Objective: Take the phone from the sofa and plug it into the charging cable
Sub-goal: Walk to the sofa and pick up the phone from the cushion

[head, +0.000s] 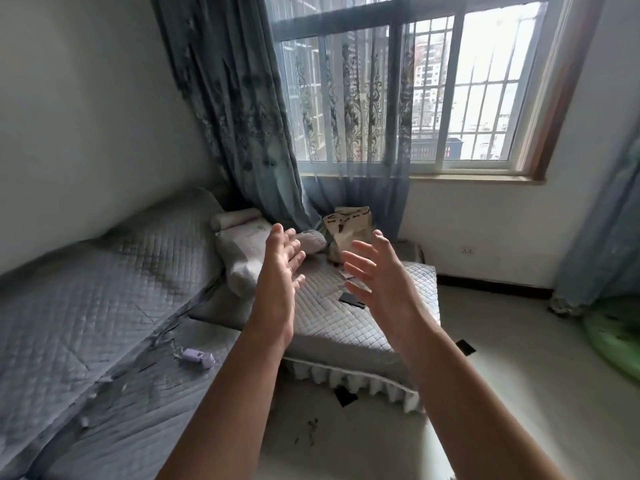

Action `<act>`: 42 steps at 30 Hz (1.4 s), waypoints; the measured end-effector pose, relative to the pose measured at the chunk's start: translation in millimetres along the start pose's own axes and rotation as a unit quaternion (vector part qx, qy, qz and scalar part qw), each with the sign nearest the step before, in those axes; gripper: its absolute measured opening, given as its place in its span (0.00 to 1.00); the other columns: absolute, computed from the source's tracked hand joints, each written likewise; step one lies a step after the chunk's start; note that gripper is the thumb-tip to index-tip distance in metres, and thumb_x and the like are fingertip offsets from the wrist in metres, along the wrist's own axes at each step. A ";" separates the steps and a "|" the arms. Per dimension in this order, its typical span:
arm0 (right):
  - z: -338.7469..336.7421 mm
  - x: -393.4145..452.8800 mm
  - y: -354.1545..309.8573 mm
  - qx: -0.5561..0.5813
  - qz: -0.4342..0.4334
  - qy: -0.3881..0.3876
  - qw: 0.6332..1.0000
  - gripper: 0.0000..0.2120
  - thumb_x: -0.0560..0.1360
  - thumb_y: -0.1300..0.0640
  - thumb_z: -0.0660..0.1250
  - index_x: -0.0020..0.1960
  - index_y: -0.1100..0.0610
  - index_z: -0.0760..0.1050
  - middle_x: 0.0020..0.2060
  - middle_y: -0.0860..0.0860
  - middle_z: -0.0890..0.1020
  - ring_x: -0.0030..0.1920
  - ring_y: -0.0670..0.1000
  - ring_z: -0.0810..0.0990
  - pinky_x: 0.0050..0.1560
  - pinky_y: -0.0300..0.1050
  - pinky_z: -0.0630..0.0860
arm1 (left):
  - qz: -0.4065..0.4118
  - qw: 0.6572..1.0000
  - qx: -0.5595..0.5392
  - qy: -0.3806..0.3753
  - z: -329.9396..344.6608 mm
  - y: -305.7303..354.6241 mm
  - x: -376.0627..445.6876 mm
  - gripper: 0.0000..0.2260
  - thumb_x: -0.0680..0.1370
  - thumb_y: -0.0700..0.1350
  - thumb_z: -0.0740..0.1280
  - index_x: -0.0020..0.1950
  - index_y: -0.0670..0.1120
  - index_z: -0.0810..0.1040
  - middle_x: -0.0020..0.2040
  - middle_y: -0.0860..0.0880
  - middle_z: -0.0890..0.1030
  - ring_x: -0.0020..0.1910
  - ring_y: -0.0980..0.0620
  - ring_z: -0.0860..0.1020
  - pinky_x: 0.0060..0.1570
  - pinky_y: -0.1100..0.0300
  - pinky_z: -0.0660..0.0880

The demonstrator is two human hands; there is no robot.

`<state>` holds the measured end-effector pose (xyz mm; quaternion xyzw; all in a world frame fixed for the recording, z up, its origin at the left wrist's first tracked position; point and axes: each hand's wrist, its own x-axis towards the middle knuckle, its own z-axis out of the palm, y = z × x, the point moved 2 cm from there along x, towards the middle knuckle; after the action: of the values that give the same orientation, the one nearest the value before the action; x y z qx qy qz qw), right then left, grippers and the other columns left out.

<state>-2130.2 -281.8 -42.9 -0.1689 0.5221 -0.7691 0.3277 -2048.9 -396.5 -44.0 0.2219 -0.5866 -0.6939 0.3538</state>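
here your left hand (278,268) and right hand (375,271) are both raised mid-frame, palms facing each other, fingers spread and grasping nothing; the phone (352,300), dark and flat, lies on the grey quilted sofa (332,323) just below your right hand, partly hidden by it; a small purple thing (195,357) rests on the sofa at lower left; a wall socket (468,251) sits at mid right; no cable can be made out.
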 end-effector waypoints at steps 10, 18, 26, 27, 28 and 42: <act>-2.6 80.3 -5.2 -0.028 0.002 0.005 1.000 0.26 0.78 0.41 0.55 0.68 0.55 0.72 0.65 0.55 0.77 0.68 0.56 0.73 0.70 0.57 0.66 | -0.019 1.000 -0.011 -0.004 13.3 -22.6 80.3 0.33 0.74 0.68 0.51 0.72 0.52 0.69 0.76 0.46 0.68 0.72 0.50 0.68 0.74 0.42 0.58; 13.4 178.9 -10.5 -0.046 -0.006 0.037 0.998 0.27 0.79 0.42 0.53 0.71 0.57 0.69 0.68 0.56 0.75 0.64 0.52 0.74 0.66 0.50 0.68 | -0.025 0.999 -0.031 -0.036 12.3 -46.1 191.9 0.29 0.80 0.63 0.48 0.75 0.50 0.66 0.76 0.45 0.67 0.73 0.49 0.68 0.74 0.43 0.59; 52.1 270.2 -15.0 -0.073 -0.006 0.060 0.996 0.26 0.80 0.45 0.52 0.72 0.59 0.66 0.69 0.57 0.74 0.70 0.56 0.70 0.72 0.55 0.64 | -0.044 0.996 -0.043 -0.058 -0.8 -58.0 293.9 0.28 0.81 0.62 0.48 0.75 0.49 0.66 0.76 0.44 0.68 0.72 0.49 0.68 0.73 0.42 0.60; 55.7 278.2 -14.2 -0.071 -0.006 0.062 0.996 0.26 0.80 0.45 0.52 0.72 0.59 0.66 0.69 0.58 0.74 0.70 0.56 0.70 0.72 0.55 0.63 | -0.045 0.996 -0.041 -0.059 -3.1 -58.9 302.9 0.28 0.81 0.62 0.48 0.75 0.49 0.66 0.76 0.44 0.68 0.72 0.49 0.68 0.73 0.42 0.60; 59.2 285.9 -13.2 -0.070 -0.005 0.065 0.995 0.26 0.80 0.45 0.52 0.72 0.60 0.65 0.69 0.58 0.74 0.70 0.56 0.70 0.72 0.55 0.64 | -0.045 0.996 -0.040 -0.059 -5.9 -59.9 311.6 0.28 0.81 0.62 0.48 0.75 0.49 0.66 0.76 0.44 0.68 0.72 0.49 0.68 0.73 0.43 0.60; 72.7 418.7 23.5 -0.059 0.035 0.028 0.997 0.26 0.79 0.42 0.53 0.71 0.56 0.68 0.65 0.55 0.77 0.67 0.54 0.73 0.70 0.52 0.67 | -0.054 0.998 -0.033 -0.013 -38.1 -91.6 414.5 0.23 0.80 0.64 0.49 0.67 0.55 0.71 0.66 0.53 0.73 0.59 0.61 0.75 0.66 0.50 0.65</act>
<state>-2383.7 -622.7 -70.0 -0.1485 0.5813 -0.7293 0.3288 -2312.4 -727.2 -96.7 0.2324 -0.5553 -0.7335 0.3155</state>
